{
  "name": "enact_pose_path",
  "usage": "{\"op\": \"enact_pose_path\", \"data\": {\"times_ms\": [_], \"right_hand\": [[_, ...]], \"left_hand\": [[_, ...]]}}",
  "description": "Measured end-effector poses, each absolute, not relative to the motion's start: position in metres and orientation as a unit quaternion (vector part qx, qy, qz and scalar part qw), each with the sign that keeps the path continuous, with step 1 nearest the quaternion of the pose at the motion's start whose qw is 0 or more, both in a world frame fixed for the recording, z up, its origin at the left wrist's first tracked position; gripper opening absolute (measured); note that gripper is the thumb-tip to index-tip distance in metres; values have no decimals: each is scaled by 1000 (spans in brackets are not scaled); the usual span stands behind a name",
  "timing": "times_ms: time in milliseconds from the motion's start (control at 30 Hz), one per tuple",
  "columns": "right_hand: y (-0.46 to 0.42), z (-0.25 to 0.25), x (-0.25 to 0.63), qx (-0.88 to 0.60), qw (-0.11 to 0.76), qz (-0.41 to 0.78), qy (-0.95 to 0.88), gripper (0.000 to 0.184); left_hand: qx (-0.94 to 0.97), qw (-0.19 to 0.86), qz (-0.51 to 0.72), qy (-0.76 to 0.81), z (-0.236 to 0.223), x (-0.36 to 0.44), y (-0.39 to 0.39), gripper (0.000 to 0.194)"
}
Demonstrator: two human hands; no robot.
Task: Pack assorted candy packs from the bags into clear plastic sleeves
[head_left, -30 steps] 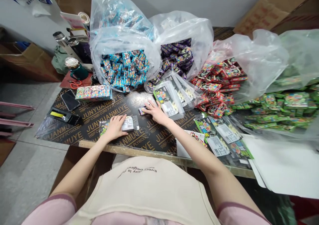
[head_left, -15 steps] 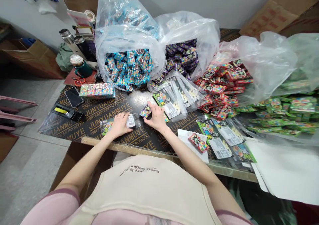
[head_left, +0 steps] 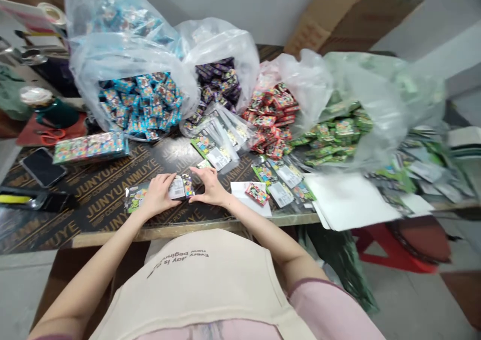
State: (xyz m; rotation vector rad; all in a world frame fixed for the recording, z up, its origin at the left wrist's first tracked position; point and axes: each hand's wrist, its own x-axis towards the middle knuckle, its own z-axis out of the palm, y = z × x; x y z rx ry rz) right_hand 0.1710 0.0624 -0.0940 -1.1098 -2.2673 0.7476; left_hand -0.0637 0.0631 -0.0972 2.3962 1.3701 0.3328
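My left hand grips a flat clear plastic bag printed in black and green, with a white barcode label beside the fingers. At the bag's right end is a small purple packet. Thumb and forefinger of my right hand close around this packet from the right. Whether the packet is inside the bag's mouth or just against it, I cannot tell. To the right, a red packet lies on white paper. More printed bags lie fanned out behind my right hand.
Large clear sacks hold blue packets, purple packets, red packets and green packets along the back. At left are a wrapped row of packets, a phone, a tape dispenser and scissors. White sheets lie right.
My right hand has brought the purple packet left, up to the end of the bag under my left hand. The view has swung to the right.
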Motion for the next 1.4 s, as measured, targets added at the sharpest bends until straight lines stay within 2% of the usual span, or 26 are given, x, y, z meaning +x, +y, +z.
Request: {"op": "enact_pose_path", "data": {"times_ms": [67,133,233,300,367,400,500,567,633,700,767,867,967,1033,1167,1200,1300,1400], "right_hand": [[55,-95,174,-419,250,287,-824,89],[56,-95,185,-428,253,275,-823,77],[82,-93,233,-607,303,118,-725,59],[111,-90,282,-760,306,-14,-573,61],[141,-87,331,-838,286,-68,-460,69],[153,-85,351,-851,282,-63,-438,68],[168,-77,381,-831,322,-23,-453,47],[163,-70,376,-789,403,-16,-463,37],[150,-65,356,-726,515,11,-455,36],[135,-64,328,-655,609,115,-432,37],[124,-68,296,-595,642,285,-390,38],[113,-79,252,-531,588,500,-349,39],[109,-84,224,-484,517,565,-423,39],[107,-81,216,-481,491,504,-523,47],[101,-68,213,-491,410,244,-729,85],[98,-66,212,-477,384,202,-764,87],[90,-65,212,-450,352,128,-811,73],[82,-73,217,-466,340,88,-812,74]], "left_hand": [[852,179,119,478,-99,-55,64,78],[854,184,114,473,-101,-46,63,79],[851,179,101,483,-105,-38,60,80],[850,171,88,490,-108,-36,59,79],[850,162,77,495,-111,-37,59,77],[850,158,73,497,-113,-37,59,76],[848,152,66,504,-115,-40,59,78],[845,154,73,507,-114,-42,59,83],[834,167,108,515,-109,-40,60,88],[807,202,171,527,-101,-33,63,84],[765,268,249,530,-92,-19,69,69],[667,405,353,516,-82,8,82,51],[537,532,393,523,-79,28,93,50],[452,593,405,529,-78,33,96,52],[341,649,425,531,-75,29,96,56],[339,656,416,531,-74,27,94,57],[422,642,367,524,-71,14,89,60],[647,490,274,515,-75,-11,81,81]]}}
